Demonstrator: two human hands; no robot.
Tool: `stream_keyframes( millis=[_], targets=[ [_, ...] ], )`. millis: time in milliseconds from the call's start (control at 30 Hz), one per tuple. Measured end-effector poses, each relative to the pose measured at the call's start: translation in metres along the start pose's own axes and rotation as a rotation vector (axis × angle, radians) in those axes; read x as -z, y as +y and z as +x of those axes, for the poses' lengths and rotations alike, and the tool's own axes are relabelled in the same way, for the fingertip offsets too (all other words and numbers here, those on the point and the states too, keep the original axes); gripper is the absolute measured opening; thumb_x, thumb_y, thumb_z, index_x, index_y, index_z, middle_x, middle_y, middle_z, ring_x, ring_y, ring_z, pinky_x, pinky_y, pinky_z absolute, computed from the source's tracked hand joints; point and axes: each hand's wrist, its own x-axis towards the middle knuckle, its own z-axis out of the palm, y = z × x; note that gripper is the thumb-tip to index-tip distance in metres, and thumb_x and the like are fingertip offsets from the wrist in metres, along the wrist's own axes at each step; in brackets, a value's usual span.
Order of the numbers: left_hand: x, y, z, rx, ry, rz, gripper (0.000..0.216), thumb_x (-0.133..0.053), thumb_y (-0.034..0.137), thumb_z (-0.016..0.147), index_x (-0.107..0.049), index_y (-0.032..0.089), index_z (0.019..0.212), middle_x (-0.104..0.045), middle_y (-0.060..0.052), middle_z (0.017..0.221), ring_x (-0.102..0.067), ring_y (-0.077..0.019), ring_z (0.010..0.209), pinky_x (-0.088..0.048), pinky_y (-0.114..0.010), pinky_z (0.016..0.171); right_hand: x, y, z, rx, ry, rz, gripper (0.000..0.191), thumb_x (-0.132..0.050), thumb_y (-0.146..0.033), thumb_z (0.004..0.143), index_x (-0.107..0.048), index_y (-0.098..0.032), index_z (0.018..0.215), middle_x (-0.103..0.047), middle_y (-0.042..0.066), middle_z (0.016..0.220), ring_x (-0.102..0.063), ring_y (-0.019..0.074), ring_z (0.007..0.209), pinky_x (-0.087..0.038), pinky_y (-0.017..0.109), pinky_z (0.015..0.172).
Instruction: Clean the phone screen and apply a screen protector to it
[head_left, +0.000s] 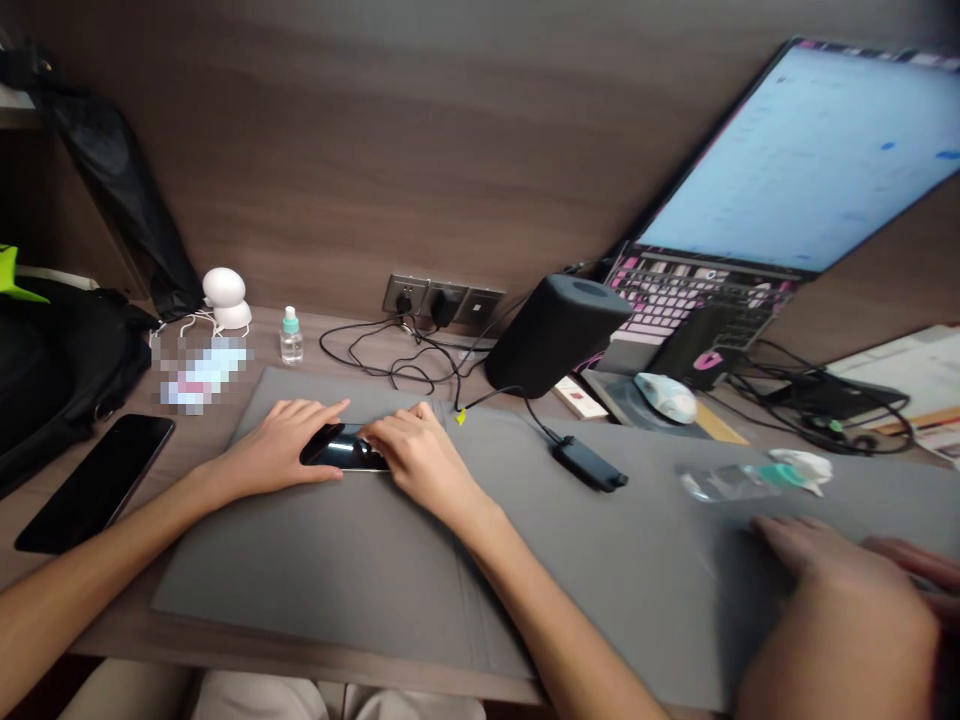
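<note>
A smartphone with a dark, glossy screen lies flat and sideways on the grey desk mat. My left hand grips its left end, with the fingers along the far edge and the thumb on the near edge. Over the right end of the screen, my right hand has its fingers bent and pressed together. Whatever may be between those fingertips is hidden. To the left, a larger black phone rests on the bare desk. A small spray bottle stands behind my left hand.
Another person's hand is blurred at right, near a lying clear bottle and a tissue. Behind are a black speaker, a laptop, a mouse and loose cables. A black device lies on the mat.
</note>
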Motion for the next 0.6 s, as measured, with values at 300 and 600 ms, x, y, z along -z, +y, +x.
stream_keyframes(
  millis=[300,600],
  targets=[
    [0.0,0.003,-0.001,0.018,0.001,-0.001,0.093,-0.062,0.071,0.093,-0.025,0.026,0.167,-0.064,-0.01,0.139,-0.055,-0.032,0.13,-0.034,-0.043,0.111,0.002,-0.006,0.009,-0.034,-0.03,0.035,0.032,-0.052,-0.01,0.104,-0.064,-0.013,0.133,-0.079,0.009,0.097,-0.063,0.0242,0.085,-0.035,0.037,0.086],
    [-0.004,0.003,-0.002,0.01,0.017,-0.005,0.096,-0.061,0.072,0.093,-0.023,0.025,0.168,-0.066,-0.01,0.135,-0.057,-0.0315,0.128,-0.035,-0.043,0.11,-0.005,-0.014,0.004,0.012,-0.031,-0.108,0.038,-0.048,-0.006,0.101,-0.066,-0.012,0.134,-0.077,0.009,0.089,-0.062,0.0246,0.083,-0.032,0.038,0.082]
  ],
)
